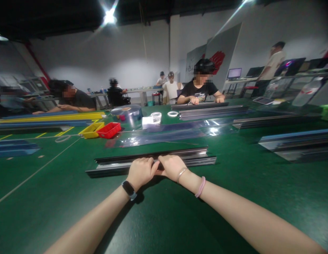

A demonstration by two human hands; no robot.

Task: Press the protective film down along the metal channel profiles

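A long black channel-shaped profile (198,161) lies crosswise on the green table in front of me, its open trough facing up and its inside pale and shiny. My left hand (141,171) is closed over the near wall at about the middle of its length. Right beside it, my right hand (171,166) grips the same stretch, with the thumbs nearly meeting. The fingertips of both hands reach down into the trough and are hidden from me.
Clear plastic strips (164,135) lie beyond the profile, near a red bin (109,130), a yellow bin (92,130) and a clear roll (133,114). Blue profiles (301,141) rest at right, others at left. Across the table, a person (199,90) handles another profile.
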